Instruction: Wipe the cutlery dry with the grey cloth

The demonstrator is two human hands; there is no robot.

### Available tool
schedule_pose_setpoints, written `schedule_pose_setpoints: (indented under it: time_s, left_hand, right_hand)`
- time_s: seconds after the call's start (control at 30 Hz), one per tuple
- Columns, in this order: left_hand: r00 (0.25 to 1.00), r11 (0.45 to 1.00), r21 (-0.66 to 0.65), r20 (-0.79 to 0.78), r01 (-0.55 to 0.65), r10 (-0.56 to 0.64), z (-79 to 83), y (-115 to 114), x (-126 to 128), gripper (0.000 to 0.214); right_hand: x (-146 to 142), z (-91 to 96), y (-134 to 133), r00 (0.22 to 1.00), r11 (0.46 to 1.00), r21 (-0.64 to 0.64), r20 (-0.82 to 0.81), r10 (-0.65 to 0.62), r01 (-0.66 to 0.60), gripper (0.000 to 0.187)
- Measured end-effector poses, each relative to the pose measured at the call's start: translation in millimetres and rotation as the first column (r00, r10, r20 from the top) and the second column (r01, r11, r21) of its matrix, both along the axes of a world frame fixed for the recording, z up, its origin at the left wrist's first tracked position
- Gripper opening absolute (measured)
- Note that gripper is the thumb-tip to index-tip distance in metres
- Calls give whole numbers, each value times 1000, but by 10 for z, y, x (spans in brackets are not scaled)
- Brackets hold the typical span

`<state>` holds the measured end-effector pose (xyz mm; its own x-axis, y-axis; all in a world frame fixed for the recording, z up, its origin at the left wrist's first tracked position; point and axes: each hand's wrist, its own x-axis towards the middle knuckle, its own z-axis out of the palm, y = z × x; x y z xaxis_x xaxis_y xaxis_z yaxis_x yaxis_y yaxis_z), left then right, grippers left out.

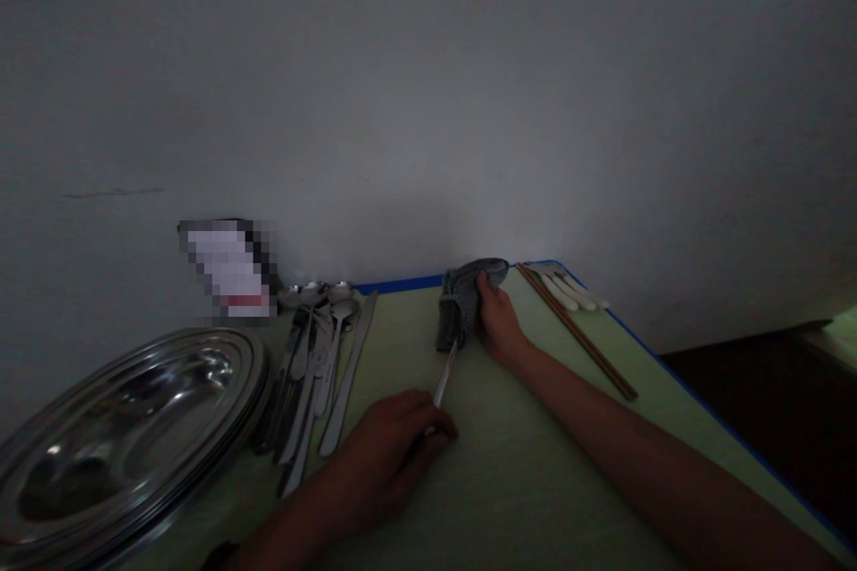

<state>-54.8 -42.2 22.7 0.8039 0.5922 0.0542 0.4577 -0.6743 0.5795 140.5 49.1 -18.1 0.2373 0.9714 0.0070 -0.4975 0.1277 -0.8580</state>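
Note:
My left hand point(405, 446) pinches the near end of a slim metal utensil point(446, 377) low over the table. The utensil's far end disappears into a folded grey cloth point(459, 308), so its kind cannot be made out. Fingers of my right hand point(501, 321) are closed on the cloth's right side, wrapping it about that end. Left of my left hand lie a table knife point(348, 375) and a bunch of cutlery with several spoons point(343, 310). To the right of my right hand rest brown chopsticks point(582, 339) and white-handled cutlery point(562, 287).
A stack of oval steel trays point(251, 348) stands at the left front. Behind it, a phone-like object point(231, 263), blurred by pixelation, leans against the grey wall point(428, 107). The light green table point(509, 473) has a blue edge, with a dark floor beyond its right side.

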Motion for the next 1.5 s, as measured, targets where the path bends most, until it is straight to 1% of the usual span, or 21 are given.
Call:
schedule_pose_setpoints:
  time_s: [0.07,0.1,0.17,0.27,0.33,0.43,0.67,0.87,0.97,1.1,1.17,1.27,1.37,1.5]
  left_hand:
    - [999,999,-8,24,-36,36,-48,15,4,18]
    - [998,998,-15,40,-57,57,-74,24,5,18]
    - [994,996,-31,67,-88,89,-117,37,4,18]
    - [993,995,-33,72,-93,95,-137,43,0,18]
    - [994,996,-33,62,-87,89,-123,37,-2,19]
    - [995,996,-33,53,-87,89,-102,26,0,19]
    - [988,989,-36,61,-141,143,-84,2,23,19]
    - [994,995,-47,55,-89,92,16,-30,7,19]
    - [995,996,-55,71,-71,75,34,-35,0,21]
    - [992,996,-43,97,-71,75,-5,-20,1,21]
    - [992,996,-44,99,-76,80,-26,-11,0,20]
    - [993,997,-43,95,-65,69,-35,-7,-5,20]
    - [996,999,-21,79,-42,43,-24,-13,-8,19]
    - [999,1000,0,47,-15,15,-2,-20,-7,20]
  right_hand:
    - [-17,39,-18,996,999,-30,-83,-35,33,36]
    - [-27,56,-27,994,999,-36,-110,-27,23,34]
    - [-46,78,-42,992,999,-29,-117,37,-41,30]
    - [-52,88,-63,987,990,-1,-74,143,-143,24]
    - [-40,94,-80,979,980,9,-48,199,-199,21]
    - [-12,110,-102,966,968,5,-53,252,-252,21]
    - [6,107,-107,959,961,33,-61,277,-276,23]
    - [-9,135,-126,947,948,-7,-49,318,-319,25]
    - [-21,133,-113,952,955,-25,-85,294,-297,22]
    - [-32,145,-74,957,973,-87,-215,192,-215,18]
    - [-29,165,-63,946,976,-104,-284,156,-192,21]
    - [-18,192,-63,926,976,-103,-349,146,-193,28]
    - [-21,185,-68,936,976,-125,-329,129,-178,27]
    - [-43,135,-59,975,987,-118,-207,80,-106,18]
